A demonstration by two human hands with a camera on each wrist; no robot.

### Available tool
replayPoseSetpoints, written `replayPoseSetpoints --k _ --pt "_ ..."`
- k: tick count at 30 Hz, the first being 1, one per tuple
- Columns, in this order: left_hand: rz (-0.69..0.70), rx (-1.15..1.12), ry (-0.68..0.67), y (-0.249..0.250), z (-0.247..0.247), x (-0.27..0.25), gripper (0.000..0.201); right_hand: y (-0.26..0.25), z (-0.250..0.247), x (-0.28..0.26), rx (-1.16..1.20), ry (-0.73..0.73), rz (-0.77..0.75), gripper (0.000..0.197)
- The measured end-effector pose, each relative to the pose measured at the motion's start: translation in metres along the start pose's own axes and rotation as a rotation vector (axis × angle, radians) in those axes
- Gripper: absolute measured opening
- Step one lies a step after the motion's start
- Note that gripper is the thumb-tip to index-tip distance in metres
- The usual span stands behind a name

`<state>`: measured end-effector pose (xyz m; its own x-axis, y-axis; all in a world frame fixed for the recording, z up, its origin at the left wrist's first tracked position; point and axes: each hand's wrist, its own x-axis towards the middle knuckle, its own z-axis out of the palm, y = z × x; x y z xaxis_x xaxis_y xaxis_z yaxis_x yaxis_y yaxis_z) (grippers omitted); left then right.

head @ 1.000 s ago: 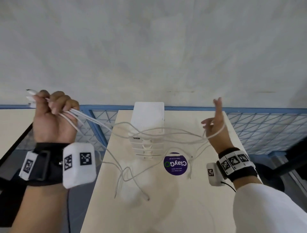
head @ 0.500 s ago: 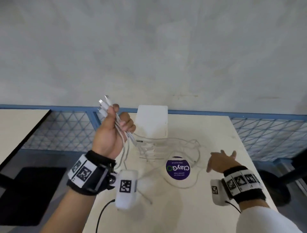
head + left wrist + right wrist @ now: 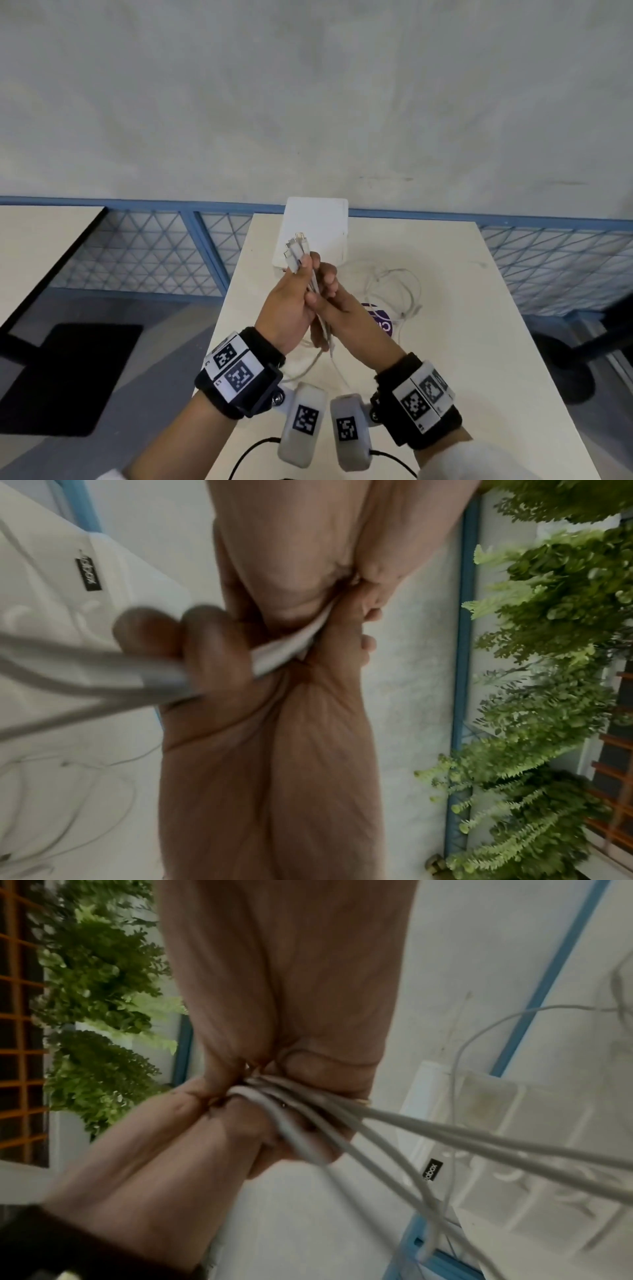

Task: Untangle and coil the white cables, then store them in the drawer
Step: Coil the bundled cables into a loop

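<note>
Several white cables (image 3: 297, 251) are bunched together, their connector ends sticking up above my left hand (image 3: 291, 301), which grips the bundle over the table's middle. My right hand (image 3: 342, 308) sits against the left, its fingers curled round the same cables just below that grip. The slack hangs down between my wrists and lies in loose loops (image 3: 394, 291) on the table to the right. The white drawer unit (image 3: 313, 222) stands at the table's far edge, behind my hands. The bundle (image 3: 103, 664) runs out blurred in the left wrist view, and the strands (image 3: 411, 1123) fan away in the right wrist view.
A round purple sticker (image 3: 378, 317) lies on the cream table (image 3: 479, 342), half hidden by my right hand. A blue mesh railing (image 3: 154, 253) runs behind, with a second table (image 3: 41, 233) at left. Green plants (image 3: 548, 642) show in the wrist views.
My left hand has carried the cable ends from far left to the table's middle. My right hand left the table and closed on the bundle. The stretched cables have gone slack.
</note>
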<state>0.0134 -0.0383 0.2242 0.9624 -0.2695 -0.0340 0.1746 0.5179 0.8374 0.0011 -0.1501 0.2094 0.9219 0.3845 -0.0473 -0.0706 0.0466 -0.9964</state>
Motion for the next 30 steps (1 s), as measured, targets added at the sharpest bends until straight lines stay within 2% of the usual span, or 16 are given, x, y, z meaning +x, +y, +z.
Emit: replayPoseSetpoints --k 3,8,14,17,20,25,30 --pt "-0.100 0.017 -0.032 0.001 -0.012 -0.003 0.026 0.010 -0.001 -0.005 -0.096 -0.052 0.048 0.018" --pt "-0.204 0.032 -0.054 0.005 -0.023 -0.009 0.032 0.031 -0.010 -0.020 -0.155 -0.169 0.048 0.031" --pt "-0.110 -0.088 -0.004 0.011 -0.030 -0.011 0.030 0.042 -0.028 -0.024 -0.187 -0.205 0.095 0.022" --pt "-0.052 -0.125 0.037 0.020 -0.039 -0.011 0.029 0.047 -0.039 -0.027 -0.143 -0.200 0.091 0.024" --pt "-0.018 -0.117 0.071 0.024 -0.045 -0.014 0.031 0.054 -0.047 -0.026 -0.129 -0.208 0.112 0.027" --pt "0.060 -0.071 0.106 0.026 -0.058 -0.016 0.032 0.065 -0.058 -0.028 -0.216 -0.226 0.176 0.021" --pt "0.055 -0.035 0.094 0.022 -0.066 -0.019 0.032 0.060 -0.061 -0.027 -0.317 -0.269 0.256 0.020"
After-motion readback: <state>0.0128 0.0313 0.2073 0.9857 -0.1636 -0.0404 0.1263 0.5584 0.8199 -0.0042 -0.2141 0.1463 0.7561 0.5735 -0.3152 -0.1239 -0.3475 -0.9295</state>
